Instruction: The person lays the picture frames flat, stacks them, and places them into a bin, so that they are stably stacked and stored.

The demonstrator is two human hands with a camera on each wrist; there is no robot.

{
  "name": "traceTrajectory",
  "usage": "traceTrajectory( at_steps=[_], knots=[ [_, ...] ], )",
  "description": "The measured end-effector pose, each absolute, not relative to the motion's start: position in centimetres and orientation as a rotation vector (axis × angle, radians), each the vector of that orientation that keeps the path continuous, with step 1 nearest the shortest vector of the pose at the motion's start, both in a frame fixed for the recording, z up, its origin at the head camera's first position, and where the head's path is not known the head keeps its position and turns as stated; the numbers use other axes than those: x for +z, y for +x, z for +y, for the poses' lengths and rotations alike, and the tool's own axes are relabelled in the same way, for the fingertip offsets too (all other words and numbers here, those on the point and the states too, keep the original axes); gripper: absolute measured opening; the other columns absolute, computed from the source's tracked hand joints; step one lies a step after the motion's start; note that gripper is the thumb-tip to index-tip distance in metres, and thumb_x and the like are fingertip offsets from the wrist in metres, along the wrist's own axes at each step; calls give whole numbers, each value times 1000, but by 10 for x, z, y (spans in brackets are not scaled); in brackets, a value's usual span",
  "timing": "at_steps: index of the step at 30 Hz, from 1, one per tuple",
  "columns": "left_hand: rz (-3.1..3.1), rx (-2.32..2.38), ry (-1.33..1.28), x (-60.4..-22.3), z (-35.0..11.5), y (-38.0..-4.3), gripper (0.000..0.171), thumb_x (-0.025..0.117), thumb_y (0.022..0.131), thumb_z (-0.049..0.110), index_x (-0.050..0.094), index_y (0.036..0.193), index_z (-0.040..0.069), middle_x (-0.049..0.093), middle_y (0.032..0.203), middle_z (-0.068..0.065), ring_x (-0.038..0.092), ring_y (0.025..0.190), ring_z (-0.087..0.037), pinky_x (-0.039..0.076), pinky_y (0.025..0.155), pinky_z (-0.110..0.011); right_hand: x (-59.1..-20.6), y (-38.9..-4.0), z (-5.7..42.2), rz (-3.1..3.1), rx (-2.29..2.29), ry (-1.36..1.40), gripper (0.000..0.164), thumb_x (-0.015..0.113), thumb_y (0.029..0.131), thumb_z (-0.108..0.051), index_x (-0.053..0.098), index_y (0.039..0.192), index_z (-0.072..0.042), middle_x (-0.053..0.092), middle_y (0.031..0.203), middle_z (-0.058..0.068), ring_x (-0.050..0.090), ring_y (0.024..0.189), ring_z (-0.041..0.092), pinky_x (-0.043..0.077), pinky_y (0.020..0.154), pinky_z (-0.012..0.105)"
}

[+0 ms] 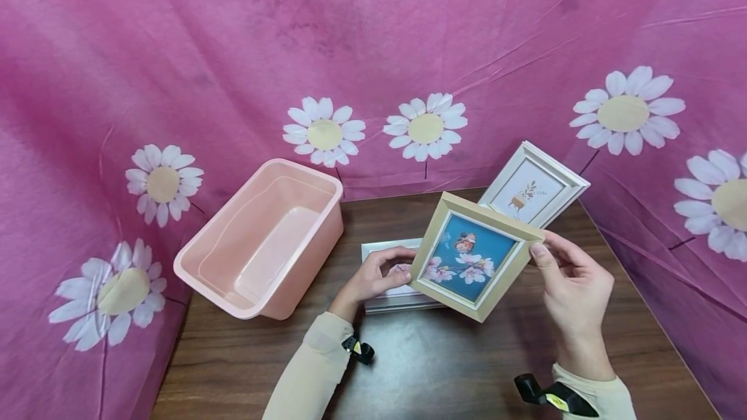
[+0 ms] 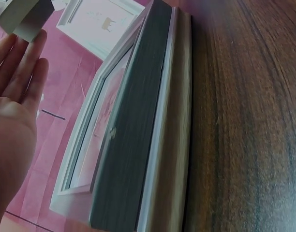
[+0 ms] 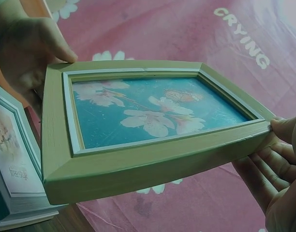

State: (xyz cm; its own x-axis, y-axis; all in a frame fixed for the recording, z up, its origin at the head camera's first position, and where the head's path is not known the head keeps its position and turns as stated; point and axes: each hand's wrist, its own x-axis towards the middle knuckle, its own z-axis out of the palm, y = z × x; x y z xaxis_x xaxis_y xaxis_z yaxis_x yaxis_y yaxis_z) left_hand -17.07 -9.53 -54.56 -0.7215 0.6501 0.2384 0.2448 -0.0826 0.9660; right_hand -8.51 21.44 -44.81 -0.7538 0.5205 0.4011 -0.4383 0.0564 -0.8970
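A light wood picture frame (image 1: 474, 253) with a blue picture of pink blossoms and a butterfly is held tilted above the table. My right hand (image 1: 579, 285) pinches its right corner, thumb on the front and fingers behind. At the opposite corner my left hand (image 1: 369, 277) grips the edge between thumb and fingers; in the left wrist view its fingers lie under the frame. Below is a stack of picture frames (image 2: 131, 140), a white-edged one on top, partly hidden in the head view. Behind the held frame lies a white picture frame (image 1: 548, 180) with a small plant picture, its lower part covered.
To the left stands a pink plastic basin (image 1: 312, 255) with nothing visible inside. Everything rests on a dark wood table (image 1: 408, 368). A pink cloth (image 1: 373, 31) with white daisies rises behind and on both sides.
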Motion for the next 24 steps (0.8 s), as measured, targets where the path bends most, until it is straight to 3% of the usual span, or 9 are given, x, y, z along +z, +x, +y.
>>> traceTrajectory(
  at_steps=[4,10,17,24],
  knots=[
    [1875,1874,1002,-549,-97,-171,42,69,99,0,62,138,-15,65,135,-38,66,121,-5,57,107,-33,-450,-86,215,-1632,1806,-80,24,81,92,4,77,112,16,82,85,-5,74,70,1,58,66,10],
    [1878,1873,1024,-551,-101,-170,41,71,95,-9,64,134,-14,66,132,-37,66,122,-6,58,110,-45,-450,-87,215,-1621,1811,-77,21,77,91,12,77,112,15,82,85,-5,74,70,0,58,66,9],
    [1893,1896,953,-551,-105,-164,35,72,95,-9,67,129,-15,67,126,-37,67,116,-5,58,108,-31,-451,-89,215,-1638,1810,-122,22,73,91,16,78,113,14,82,84,-6,73,68,0,57,63,10],
    [1892,1958,853,-553,-108,-159,33,72,94,-11,67,127,-17,67,126,-40,70,114,-3,58,107,-26,-452,-91,214,-1576,1913,-76,26,71,91,18,74,117,19,83,88,0,77,71,4,60,66,13]
  ],
)
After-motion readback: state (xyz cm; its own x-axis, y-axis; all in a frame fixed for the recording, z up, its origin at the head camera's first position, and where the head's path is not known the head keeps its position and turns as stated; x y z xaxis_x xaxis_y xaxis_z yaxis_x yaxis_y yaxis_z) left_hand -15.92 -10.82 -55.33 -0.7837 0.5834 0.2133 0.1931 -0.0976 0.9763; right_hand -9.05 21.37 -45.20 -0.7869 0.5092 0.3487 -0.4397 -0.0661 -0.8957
